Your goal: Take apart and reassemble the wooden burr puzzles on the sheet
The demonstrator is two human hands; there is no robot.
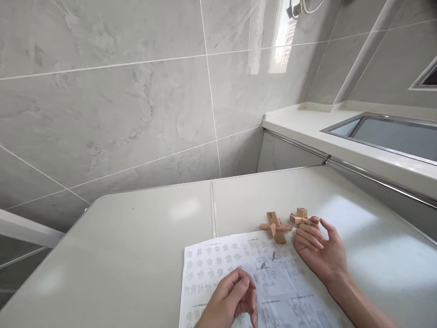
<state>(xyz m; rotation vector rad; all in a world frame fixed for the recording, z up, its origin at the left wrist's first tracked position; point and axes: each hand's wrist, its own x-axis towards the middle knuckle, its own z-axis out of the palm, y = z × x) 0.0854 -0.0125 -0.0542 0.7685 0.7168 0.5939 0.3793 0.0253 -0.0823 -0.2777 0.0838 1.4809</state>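
My right hand is turned palm up at the right edge of the printed sheet, fingers loosely bent and apart. Its fingertips are beside an interlocking wooden puzzle of light blocks with dark marks, partly hidden by the fingers; whether they touch it I cannot tell. Left of that lies a second wooden puzzle, a star-like cross of flat and pointed pieces at the sheet's top edge. My left hand hovers over or rests on the instruction sheet, loosely curled with no object visible in it. Rows of small puzzle drawings cover the paper.
The pale table has a seam running across it. A grey tiled wall rises behind. At the right, a white counter with a sink stands beyond the table edge.
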